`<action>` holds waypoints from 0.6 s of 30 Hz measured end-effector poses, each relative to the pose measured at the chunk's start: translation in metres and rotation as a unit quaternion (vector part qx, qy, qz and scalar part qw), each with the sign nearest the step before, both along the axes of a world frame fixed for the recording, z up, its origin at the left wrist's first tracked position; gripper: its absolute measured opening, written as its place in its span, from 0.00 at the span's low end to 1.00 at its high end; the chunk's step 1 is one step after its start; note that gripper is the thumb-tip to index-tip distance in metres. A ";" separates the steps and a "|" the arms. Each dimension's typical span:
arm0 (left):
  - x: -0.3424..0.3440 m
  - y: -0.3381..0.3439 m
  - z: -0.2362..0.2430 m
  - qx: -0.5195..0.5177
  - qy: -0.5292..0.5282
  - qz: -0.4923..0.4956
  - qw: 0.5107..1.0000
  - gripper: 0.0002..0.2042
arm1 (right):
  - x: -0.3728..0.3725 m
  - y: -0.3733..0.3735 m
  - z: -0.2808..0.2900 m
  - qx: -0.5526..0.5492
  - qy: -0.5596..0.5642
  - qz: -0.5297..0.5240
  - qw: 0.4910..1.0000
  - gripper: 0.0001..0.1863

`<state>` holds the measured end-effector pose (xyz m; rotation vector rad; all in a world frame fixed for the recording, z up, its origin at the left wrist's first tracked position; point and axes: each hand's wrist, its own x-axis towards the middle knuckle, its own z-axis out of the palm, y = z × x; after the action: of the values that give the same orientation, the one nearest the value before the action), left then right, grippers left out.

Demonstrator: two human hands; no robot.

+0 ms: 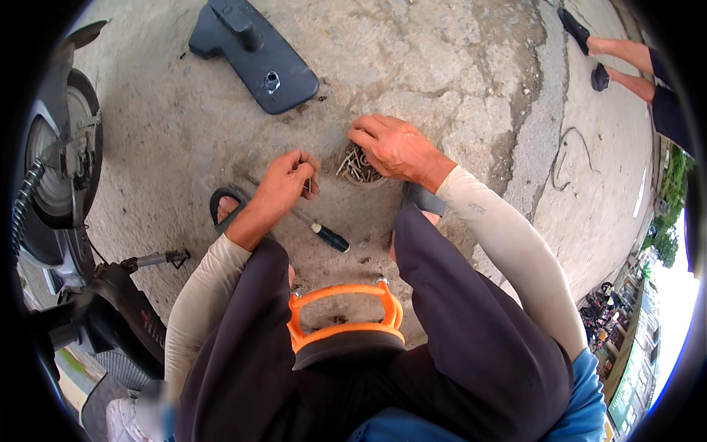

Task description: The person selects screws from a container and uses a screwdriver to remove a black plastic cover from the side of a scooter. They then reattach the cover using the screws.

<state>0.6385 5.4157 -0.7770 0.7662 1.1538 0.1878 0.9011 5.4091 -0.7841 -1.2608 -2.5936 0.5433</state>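
My left hand (293, 179) is closed above the concrete, pinching what looks like a small thin screw. Beneath it lies a screwdriver (330, 236) with a dark green handle. My right hand (390, 147) reaches over a round container (361, 179) of loose screws and bolts, its curled fingers at the far rim; whatever they grip, if anything, is hidden. A dark plastic panel (266, 70) with a hole in it lies on the ground ahead of my hands.
A scooter (62, 191) stands at my left. I sit on an orange-framed low stool (346, 328) between my legs. Another person's legs (618, 55) are at the upper right. A hose or cord (589, 147) lies on the concrete (471, 88), and parked motorbikes (600, 317) are farther off.
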 end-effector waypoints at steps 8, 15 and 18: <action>0.023 0.004 -0.009 0.138 0.069 -0.103 0.983 0.12 | -0.003 0.001 -0.009 0.030 -0.013 0.021 0.999 0.11; 0.040 -0.002 -0.006 0.237 0.109 -0.184 0.948 0.17 | 0.005 0.003 -0.012 -0.041 0.097 -0.043 0.994 0.07; 0.041 -0.003 -0.007 0.222 0.110 -0.197 0.949 0.16 | 0.003 -0.004 -0.010 -0.133 0.175 -0.142 0.965 0.07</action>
<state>0.6792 5.4132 -0.7840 1.4296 1.1536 0.0236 0.9041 5.4055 -0.7941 -1.4320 -2.0581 0.9793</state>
